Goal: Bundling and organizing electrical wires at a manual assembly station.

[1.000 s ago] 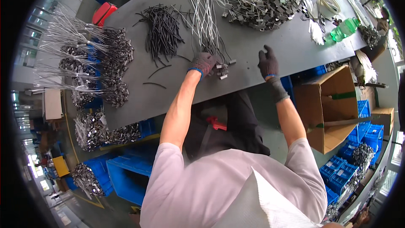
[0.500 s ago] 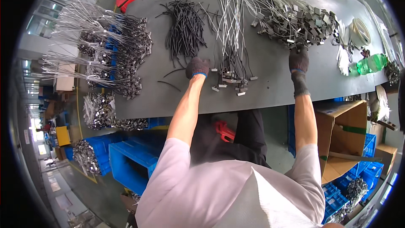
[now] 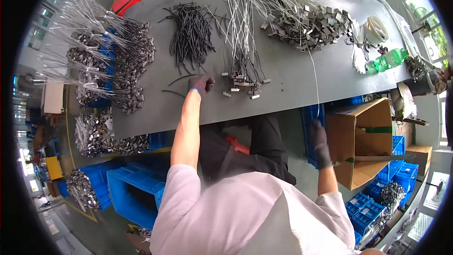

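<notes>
My right hand (image 3: pixel 319 137), in a dark glove and slightly blurred, is down past the table's front edge. A thin white wire (image 3: pixel 314 73) runs from its fingers up across the tabletop to a pile of square grey metal-looking pieces with wires (image 3: pixel 314 28). My left hand (image 3: pixel 202 84), also gloved, is closed over the table; whatever is in its fingers is hidden. Just beyond it lies a heap of short black tubes (image 3: pixel 192 38), with a few loose tubes (image 3: pixel 181 79) at its left. Right of that hand lies a bunch of white-and-black wires with small connectors (image 3: pixel 245 79).
Tied wire bundles (image 3: pixel 134 61) are stacked at the table's left end. A green bottle (image 3: pixel 391 59) and a white roll (image 3: pixel 377 29) are at the right. Below stand an open cardboard box (image 3: pixel 340 144) and a blue crate (image 3: pixel 134 179). The grey table (image 3: pixel 288 73) has a front edge before me.
My right hand has moved from the pile of grey pieces toward me and below the table edge, drawing out a wire. My left hand stays near the black tubes. The view has shifted slightly.
</notes>
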`<act>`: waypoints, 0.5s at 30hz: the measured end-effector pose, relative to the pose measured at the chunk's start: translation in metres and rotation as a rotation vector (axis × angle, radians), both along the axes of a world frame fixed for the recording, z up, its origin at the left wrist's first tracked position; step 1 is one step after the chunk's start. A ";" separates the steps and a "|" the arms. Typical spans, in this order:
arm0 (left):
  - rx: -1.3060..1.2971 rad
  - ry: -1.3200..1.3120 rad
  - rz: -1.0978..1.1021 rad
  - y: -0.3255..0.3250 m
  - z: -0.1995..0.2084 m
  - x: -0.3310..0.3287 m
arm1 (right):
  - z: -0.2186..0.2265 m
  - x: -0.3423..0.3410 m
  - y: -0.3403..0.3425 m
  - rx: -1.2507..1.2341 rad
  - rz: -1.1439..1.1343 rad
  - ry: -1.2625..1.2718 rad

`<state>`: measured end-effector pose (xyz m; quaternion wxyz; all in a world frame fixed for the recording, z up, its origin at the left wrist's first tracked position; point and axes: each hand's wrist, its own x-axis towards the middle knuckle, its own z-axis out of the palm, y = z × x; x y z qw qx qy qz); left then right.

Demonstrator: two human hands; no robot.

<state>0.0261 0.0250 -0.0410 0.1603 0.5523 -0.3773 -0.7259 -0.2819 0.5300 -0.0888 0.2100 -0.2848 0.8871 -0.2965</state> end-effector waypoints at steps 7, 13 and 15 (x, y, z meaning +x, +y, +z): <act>0.246 0.706 0.174 0.064 0.017 0.013 | -0.070 0.139 0.253 0.714 0.638 0.166; 0.079 0.660 0.011 0.158 0.062 -0.085 | -0.014 0.152 0.128 0.180 0.330 0.255; -0.095 0.705 0.111 0.182 0.083 -0.110 | 0.023 0.145 0.076 0.080 0.383 0.282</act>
